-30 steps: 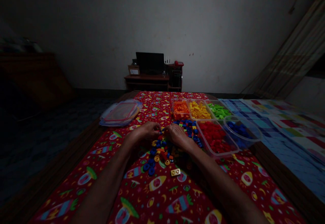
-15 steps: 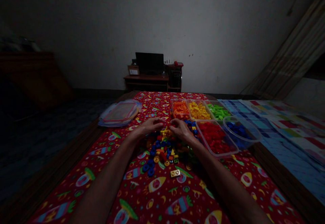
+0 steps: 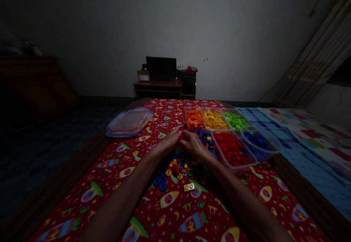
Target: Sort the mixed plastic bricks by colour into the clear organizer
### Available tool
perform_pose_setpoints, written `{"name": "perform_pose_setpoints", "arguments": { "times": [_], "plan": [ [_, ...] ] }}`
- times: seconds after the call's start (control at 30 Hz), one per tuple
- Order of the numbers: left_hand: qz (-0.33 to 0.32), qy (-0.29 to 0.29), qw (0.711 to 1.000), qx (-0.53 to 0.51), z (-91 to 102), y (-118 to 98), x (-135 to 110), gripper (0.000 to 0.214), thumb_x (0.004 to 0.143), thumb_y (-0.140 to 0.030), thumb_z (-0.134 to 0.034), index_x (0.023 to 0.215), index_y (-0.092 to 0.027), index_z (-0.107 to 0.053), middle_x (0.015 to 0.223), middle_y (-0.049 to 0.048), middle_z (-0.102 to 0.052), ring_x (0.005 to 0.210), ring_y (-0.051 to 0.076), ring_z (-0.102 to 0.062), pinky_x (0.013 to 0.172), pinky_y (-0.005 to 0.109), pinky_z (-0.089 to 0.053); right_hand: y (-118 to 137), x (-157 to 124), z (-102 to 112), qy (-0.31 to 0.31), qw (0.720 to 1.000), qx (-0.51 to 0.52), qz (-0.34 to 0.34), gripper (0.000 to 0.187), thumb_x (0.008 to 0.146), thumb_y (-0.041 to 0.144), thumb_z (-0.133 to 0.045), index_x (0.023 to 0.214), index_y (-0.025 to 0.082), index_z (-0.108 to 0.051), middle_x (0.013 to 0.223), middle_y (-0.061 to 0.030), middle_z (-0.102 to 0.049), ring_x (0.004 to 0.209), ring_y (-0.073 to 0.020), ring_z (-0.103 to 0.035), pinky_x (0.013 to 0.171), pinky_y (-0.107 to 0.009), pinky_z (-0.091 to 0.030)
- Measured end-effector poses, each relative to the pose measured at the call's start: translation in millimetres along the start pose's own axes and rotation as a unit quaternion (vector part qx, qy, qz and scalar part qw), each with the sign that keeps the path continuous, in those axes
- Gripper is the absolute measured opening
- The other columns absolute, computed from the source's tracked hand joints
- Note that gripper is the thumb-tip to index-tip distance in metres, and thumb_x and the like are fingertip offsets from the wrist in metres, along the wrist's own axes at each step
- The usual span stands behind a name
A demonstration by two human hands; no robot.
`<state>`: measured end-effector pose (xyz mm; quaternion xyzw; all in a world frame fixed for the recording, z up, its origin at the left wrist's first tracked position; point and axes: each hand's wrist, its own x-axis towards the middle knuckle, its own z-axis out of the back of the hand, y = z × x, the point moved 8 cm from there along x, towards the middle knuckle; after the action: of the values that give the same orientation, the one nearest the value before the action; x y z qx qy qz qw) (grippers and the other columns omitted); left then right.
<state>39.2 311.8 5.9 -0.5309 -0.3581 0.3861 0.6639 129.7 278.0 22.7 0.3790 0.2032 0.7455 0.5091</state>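
Observation:
My left hand (image 3: 172,139) reaches in from the left with its fingers stretched forward, over the far part of a pile of mixed toy building bricks (image 3: 179,164). Facing it, my right hand (image 3: 194,144) has its fingers bent and thumb apart; the fingertips of both hands nearly meet. No brick shows plainly in either hand, and the bricks beneath them are hidden. Blue wheel-like pieces (image 3: 162,186) and a tan brick with two studs (image 3: 189,187) lie at the near side of the pile. More blue bricks (image 3: 204,137) lie beyond my right hand.
Clear tubs hold sorted bricks: orange (image 3: 195,117), yellow (image 3: 215,119), green (image 3: 235,120), red (image 3: 231,148) and blue (image 3: 257,140). Stacked plastic lids (image 3: 129,122) lie at the left table edge. A patterned red cloth (image 3: 109,183) covers the table. A bed (image 3: 298,139) adjoins on the right.
My hands have come closer together over the pile. The left hand has moved right, and the fingertips now almost touch. The tubs, lids and tan brick stay where they were.

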Motion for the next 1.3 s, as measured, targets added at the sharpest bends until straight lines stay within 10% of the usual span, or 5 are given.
{"name": "perform_pose_setpoints", "arguments": {
  "times": [0.37, 0.7, 1.1, 1.3],
  "plan": [
    [-0.03, -0.062, 0.997, 0.04, -3.2, -23.8, -7.4, 0.054, 0.092, -0.04, -0.036, 0.142, -0.018, -0.033, 0.145, 0.0105, -0.041, 0.133, 0.025, -0.037, 0.108, 0.036, -0.031, 1.6, -2.5, 8.5, -0.029, 0.997, 0.004, 0.07, 0.046, 0.081, 0.023, -0.061, 0.125, 0.017, -0.053, 0.109, -0.0103, -0.064, 0.097, -0.0207, -0.059, 0.086, -0.034, -0.044],
    [-0.031, -0.069, 0.995, -0.066, -7.4, -1.1, 8.9, 0.058, 0.091, -0.055, -0.033, 0.141, -0.026, -0.031, 0.136, 0.0125, -0.048, 0.124, 0.025, -0.048, 0.094, 0.039, -0.047, 24.5, -1.3, 31.1, -0.002, 0.998, 0.011, 0.056, 0.03, 0.085, 0.031, -0.058, 0.112, 0.019, -0.066, 0.102, -0.0063, -0.07, 0.094, -0.0198, -0.064, 0.086, -0.032, -0.045],
    [-0.117, -0.131, 0.983, 0.049, 46.4, -31.8, 17.9, 0.047, 0.088, -0.04, -0.04, 0.13, -0.017, -0.044, 0.125, 0.0144, -0.053, 0.105, 0.023, -0.061, 0.094, 0.045, -0.048, -35.6, -59.1, 167.0, 0.07, 0.97, -0.198, -0.12, 0.036, 0.078, 0.03, -0.065, 0.112, 0.021, -0.067, 0.102, -0.0079, -0.07, 0.092, -0.0225, -0.064, 0.08, -0.033, -0.048],
    [-0.165, -0.136, 0.951, 0.224, 47.9, -42.2, 11.1, 0.046, 0.086, -0.038, -0.038, 0.124, -0.015, -0.052, 0.125, 0.014, -0.057, 0.117, 0.027, -0.053, 0.099, 0.047, -0.043, -35.8, -78.1, 194.8, -0.044, 0.966, -0.218, -0.129, 0.037, 0.087, 0.037, -0.053, 0.117, 0.017, -0.064, 0.105, -0.0117, -0.069, 0.093, -0.0226, -0.065, 0.081, -0.035, -0.05]
  ]
}}
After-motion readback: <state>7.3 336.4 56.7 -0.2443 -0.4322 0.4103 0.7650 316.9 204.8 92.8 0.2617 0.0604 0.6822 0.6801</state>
